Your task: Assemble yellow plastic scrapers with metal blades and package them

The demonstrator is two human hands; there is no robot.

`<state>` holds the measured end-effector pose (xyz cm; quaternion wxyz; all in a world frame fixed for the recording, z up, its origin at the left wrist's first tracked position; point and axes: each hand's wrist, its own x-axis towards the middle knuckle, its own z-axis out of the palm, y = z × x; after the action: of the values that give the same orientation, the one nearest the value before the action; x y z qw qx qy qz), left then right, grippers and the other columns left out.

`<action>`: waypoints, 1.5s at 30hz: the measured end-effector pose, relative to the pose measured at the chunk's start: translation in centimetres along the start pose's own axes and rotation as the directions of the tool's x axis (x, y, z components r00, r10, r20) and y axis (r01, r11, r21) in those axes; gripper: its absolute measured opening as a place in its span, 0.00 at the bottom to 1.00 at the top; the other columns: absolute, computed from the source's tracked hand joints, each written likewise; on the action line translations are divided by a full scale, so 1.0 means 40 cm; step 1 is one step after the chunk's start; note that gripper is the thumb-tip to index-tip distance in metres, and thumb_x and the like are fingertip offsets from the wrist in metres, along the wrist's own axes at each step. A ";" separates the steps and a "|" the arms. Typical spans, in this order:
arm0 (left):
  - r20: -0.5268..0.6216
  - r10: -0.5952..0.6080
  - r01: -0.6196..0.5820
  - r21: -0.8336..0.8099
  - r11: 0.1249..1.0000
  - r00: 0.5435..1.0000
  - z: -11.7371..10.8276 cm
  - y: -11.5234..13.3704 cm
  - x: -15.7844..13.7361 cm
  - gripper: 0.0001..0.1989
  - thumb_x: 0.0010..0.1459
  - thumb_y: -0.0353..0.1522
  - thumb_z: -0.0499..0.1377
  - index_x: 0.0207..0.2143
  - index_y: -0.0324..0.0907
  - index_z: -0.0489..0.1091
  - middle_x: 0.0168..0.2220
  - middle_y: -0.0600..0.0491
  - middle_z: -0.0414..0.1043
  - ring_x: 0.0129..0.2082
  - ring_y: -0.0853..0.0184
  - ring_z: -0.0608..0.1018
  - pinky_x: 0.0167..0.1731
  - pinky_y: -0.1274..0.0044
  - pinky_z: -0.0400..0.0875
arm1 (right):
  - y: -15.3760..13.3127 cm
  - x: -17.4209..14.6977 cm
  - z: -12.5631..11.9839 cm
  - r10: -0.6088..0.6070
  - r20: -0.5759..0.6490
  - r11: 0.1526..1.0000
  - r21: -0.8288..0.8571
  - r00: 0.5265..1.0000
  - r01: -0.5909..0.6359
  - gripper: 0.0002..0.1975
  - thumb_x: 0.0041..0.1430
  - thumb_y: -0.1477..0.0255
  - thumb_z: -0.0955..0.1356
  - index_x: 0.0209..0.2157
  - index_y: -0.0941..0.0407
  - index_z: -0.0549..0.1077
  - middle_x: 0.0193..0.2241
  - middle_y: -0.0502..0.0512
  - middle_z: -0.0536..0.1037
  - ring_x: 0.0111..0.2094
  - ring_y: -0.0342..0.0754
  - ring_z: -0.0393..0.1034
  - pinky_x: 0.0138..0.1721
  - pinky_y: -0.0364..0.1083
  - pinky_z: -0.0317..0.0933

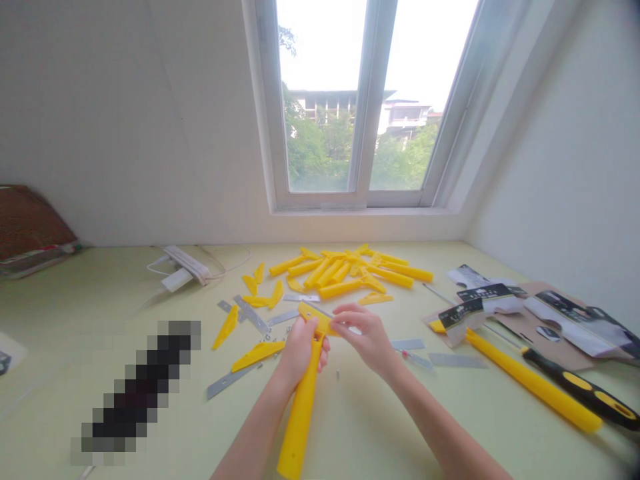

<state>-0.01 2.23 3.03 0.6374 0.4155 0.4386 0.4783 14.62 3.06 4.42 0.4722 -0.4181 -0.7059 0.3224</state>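
Observation:
My left hand (300, 350) is wrapped round the neck of a yellow scraper (306, 407), its long handle slanting down toward me. A thin metal edge shows along the top of the scraper's head. My right hand (367, 333) pinches at the right end of that head with thumb and forefinger; whether a small part is between those fingertips cannot be made out. Beside my left hand lie a yellow head piece (257, 356), a flat metal blade (233, 382) and several tiny screws (267, 337). Below my right hand, one small screw (338, 375) rests on the table.
Yellow scraper handles (345, 270) are heaped at the back. On the right are a packaged yellow scraper (535, 380), a black-and-yellow screwdriver (580, 387) and packaging (540, 320). A power strip (186, 265) sits back left. A pixelated dark object (143, 393) lies front left.

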 end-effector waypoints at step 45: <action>0.072 0.020 -0.022 0.030 0.999 0.997 0.008 0.001 -0.004 0.11 0.54 0.40 0.47 0.32 0.41 0.56 0.15 0.60 0.65 0.08 0.74 0.65 0.05 0.85 0.55 | -0.005 -0.004 -0.001 0.453 0.368 0.654 0.482 0.812 -0.584 0.06 0.45 0.72 0.68 0.22 0.60 0.70 0.21 0.52 0.73 0.22 0.39 0.65 0.25 0.40 0.57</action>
<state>0.27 2.04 3.17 0.6412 0.4466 0.4185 0.4629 14.65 2.83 4.52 0.3832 -0.4031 -0.4712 0.6845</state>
